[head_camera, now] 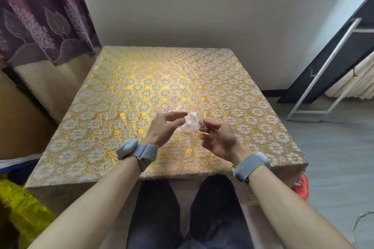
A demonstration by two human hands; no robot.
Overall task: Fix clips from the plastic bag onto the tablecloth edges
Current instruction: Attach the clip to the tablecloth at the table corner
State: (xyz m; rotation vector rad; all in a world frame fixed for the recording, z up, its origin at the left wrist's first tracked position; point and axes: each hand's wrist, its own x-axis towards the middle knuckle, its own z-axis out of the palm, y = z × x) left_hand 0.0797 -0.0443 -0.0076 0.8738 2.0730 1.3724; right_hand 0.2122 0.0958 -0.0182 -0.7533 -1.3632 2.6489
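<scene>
A gold and white flowered tablecloth (129, 95) covers a square table and hangs over its edges. Above the near middle of the table, a small clear plastic bag (191, 120) with clear clips and a red mark inside is held up between both hands. My left hand (162, 129) pinches the bag's left side with thumb and fingers. My right hand (217, 137) grips the bag's right edge, palm turned up. Both wrists wear grey bands. No clip shows on the visible cloth edges.
A purple and cream curtain (40, 22) hangs at the left beside the table. A dark folded frame (332, 60) leans on the wall at the right. A red bag (301, 187) lies on the floor by the near right corner. Yellow fabric (22, 206) sits low left.
</scene>
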